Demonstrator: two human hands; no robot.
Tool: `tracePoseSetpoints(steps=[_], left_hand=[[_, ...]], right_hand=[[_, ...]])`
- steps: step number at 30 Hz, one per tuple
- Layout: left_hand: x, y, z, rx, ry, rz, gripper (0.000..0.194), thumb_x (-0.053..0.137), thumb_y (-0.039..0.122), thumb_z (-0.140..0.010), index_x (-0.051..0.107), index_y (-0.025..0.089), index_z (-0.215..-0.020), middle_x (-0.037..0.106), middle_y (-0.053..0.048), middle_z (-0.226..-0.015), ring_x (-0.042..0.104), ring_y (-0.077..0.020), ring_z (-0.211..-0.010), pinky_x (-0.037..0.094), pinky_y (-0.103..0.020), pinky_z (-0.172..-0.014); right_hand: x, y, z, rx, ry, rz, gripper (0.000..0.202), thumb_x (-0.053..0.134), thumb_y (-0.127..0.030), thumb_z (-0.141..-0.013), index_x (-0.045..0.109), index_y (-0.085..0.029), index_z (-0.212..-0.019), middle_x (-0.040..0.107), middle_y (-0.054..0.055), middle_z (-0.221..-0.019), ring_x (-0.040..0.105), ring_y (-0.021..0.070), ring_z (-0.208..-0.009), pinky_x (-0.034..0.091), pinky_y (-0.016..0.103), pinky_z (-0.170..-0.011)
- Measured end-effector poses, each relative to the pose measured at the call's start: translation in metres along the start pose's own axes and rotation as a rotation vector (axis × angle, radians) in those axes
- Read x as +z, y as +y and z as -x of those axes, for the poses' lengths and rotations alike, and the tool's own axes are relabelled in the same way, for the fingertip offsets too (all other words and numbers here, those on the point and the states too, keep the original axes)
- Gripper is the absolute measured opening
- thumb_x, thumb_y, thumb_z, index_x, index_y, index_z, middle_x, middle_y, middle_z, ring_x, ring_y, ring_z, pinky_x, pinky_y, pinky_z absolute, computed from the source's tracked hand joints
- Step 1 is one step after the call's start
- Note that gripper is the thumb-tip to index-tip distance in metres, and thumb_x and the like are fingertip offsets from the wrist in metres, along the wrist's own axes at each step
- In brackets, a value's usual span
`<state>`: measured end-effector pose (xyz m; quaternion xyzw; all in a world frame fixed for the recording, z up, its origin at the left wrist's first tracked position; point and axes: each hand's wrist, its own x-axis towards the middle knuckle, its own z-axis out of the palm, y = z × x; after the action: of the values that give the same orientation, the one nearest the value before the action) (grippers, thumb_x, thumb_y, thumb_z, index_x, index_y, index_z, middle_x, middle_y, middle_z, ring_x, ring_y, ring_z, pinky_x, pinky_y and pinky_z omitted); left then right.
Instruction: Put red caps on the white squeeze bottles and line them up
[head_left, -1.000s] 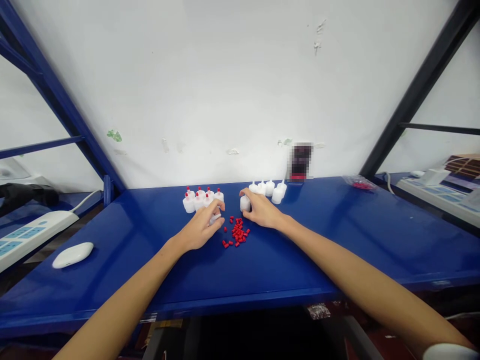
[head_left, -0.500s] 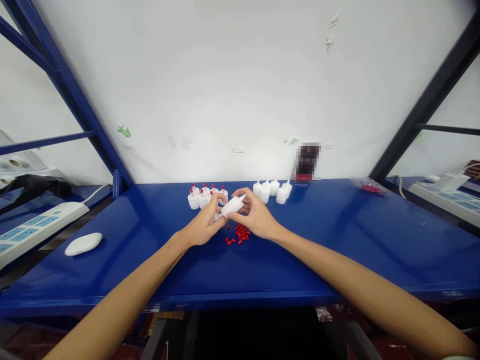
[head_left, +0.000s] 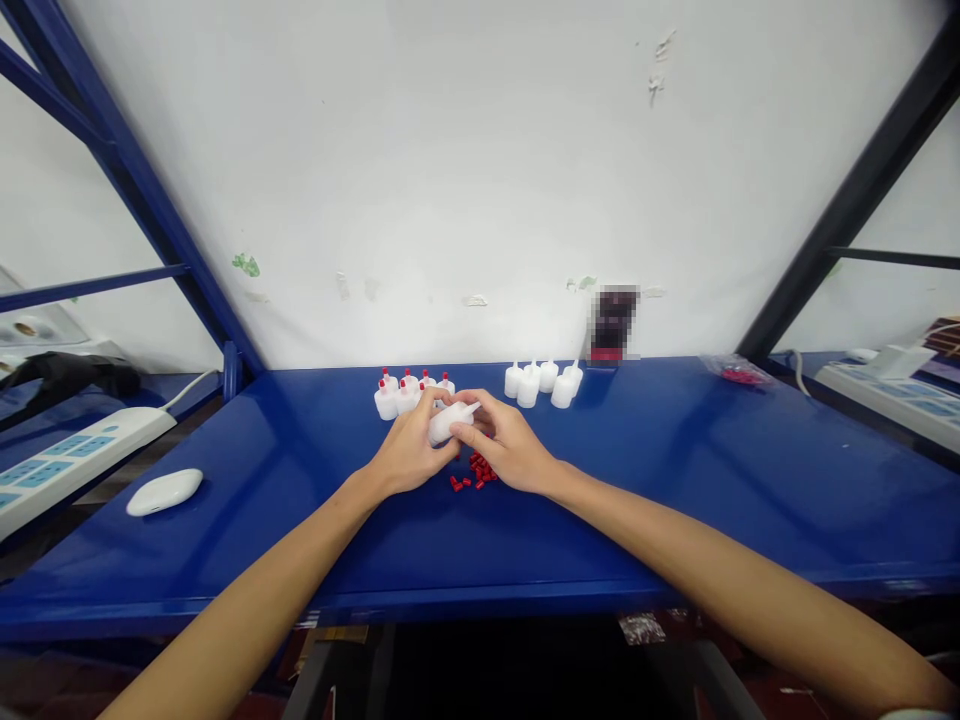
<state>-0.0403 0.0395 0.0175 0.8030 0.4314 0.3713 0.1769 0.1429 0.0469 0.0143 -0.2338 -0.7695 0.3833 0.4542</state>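
One white bottle [head_left: 448,424], tilted, spout [head_left: 472,408] up and right, between left hand [head_left: 409,445] and right hand [head_left: 514,445]; fingers of both clamped on it. Since half a second ago: drawn lower into the left hand, both hands serving one piece. Red caps [head_left: 481,470] just beside, partly hidden. Red-tipped bottles [head_left: 386,404] and plain-tipped bottles [head_left: 528,389] bound the rear; room lies toward the front edge of the blue table [head_left: 465,545].

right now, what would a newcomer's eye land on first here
Probably the white bottle tilted between the left grip and right grip. Next, likely the bright red caps scattered just below on the blue table, then the red-capped bottles standing beyond the left grip.
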Motion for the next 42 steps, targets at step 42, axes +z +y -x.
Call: tracePoseSetpoints(steps=[42], left_hand=[[-0.002, -0.005, 0.000, 0.042, -0.070, -0.312, 0.019, 0.057, 0.035, -0.085, 0.060, 0.020, -0.096, 0.057, 0.002, -0.068, 0.050, -0.0137, -0.060, 0.036, -0.025, -0.061]], right_hand=[[-0.081, 0.014, -0.002, 0.131, -0.373, 0.685, 0.025, 0.055, -0.017, -0.080, 0.071, -0.018, -0.100, 0.070, 0.003, -0.079, 0.060, 0.0165, -0.065, 0.044, 0.029, -0.064]])
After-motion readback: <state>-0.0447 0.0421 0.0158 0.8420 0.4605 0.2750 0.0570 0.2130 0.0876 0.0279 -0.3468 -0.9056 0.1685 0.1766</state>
